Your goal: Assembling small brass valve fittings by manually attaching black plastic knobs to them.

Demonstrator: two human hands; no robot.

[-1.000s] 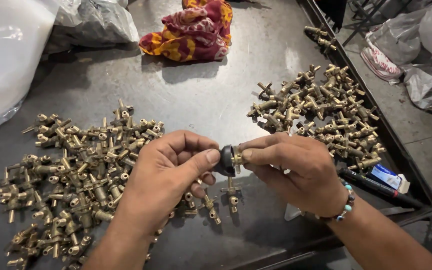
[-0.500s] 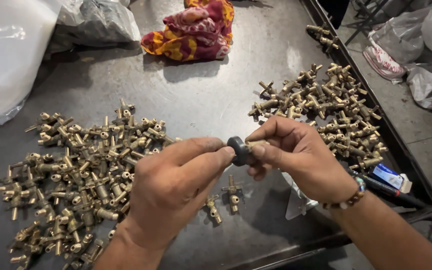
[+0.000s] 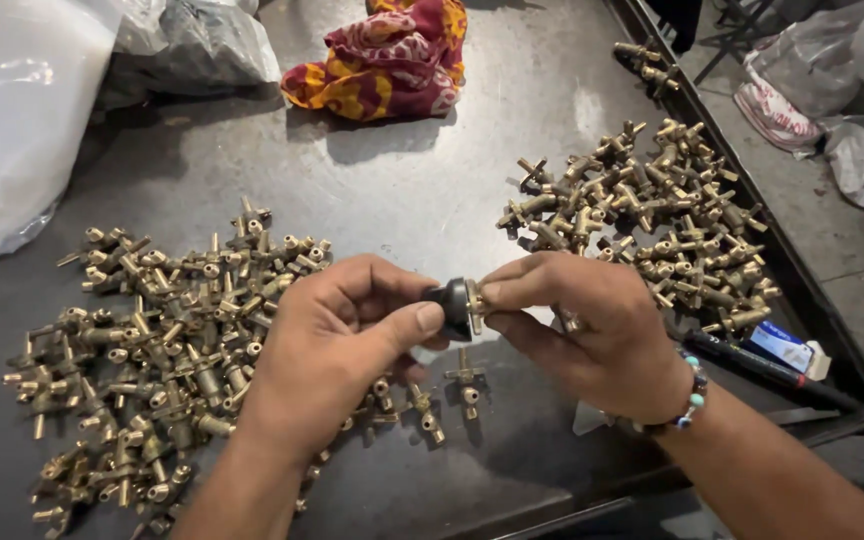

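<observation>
My left hand [image 3: 337, 345] pinches a small black round knob [image 3: 451, 305] between thumb and fingers. My right hand [image 3: 587, 325] holds a small brass valve piece [image 3: 476, 305] pressed against the knob's end; most of the brass piece is hidden by my fingers. Both hands meet above the dark metal table [image 3: 432, 190]. A large pile of brass valve fittings [image 3: 152, 340] lies under and left of my left hand. A second pile of brass fittings [image 3: 652, 225] lies beyond my right hand. A few loose fittings [image 3: 447, 390] rest just below my hands.
A red and yellow patterned cloth [image 3: 387, 65] lies at the table's back. White and grey plastic bags [image 3: 22, 120] sit at the back left. A black pen [image 3: 752, 365] and a small blue and white packet [image 3: 787, 348] lie by the raised right edge. More bags [image 3: 842, 90] lie on the floor.
Both hands lifted slightly and drew closer together; the brass piece that was visible at the right fingertips is now pushed against the black knob.
</observation>
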